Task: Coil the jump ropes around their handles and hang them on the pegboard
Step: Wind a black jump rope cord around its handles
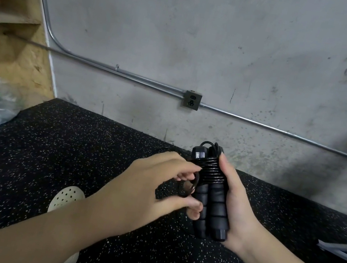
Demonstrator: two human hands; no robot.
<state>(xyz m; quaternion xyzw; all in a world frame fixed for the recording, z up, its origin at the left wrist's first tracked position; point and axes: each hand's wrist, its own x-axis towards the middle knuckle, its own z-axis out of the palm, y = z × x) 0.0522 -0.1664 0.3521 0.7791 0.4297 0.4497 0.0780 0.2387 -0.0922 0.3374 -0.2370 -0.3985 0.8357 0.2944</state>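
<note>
A: State the condition of each hand.

B: The right hand (230, 211) grasps the two black handles (210, 207) side by side, fingers wrapped behind them and thumb along the top. The left hand (148, 187) pinches a loose loop of the black rope (188, 186), just beside the handles.

A: Where is the jump rope?

B: In both hands, above the speckled floor (72, 148). Several turns of coil (208, 170) already sit tight on the upper part of the handles.

A: How should the present step be done?

B: In my judgement, keep the handles parallel and firmly clamped, lay each new turn touching the previous one, and hold tension so that no turn slips downward.

A: What clearance is available?

B: Open floor lies ahead and to the left. The grey wall (208, 33) with its conduit (131, 75) and outlet (192, 100) stands beyond. A perforated shoe (65, 198) is under the left forearm. A grey metal piece (341, 250) lies at the right edge. No pegboard is visible.
</note>
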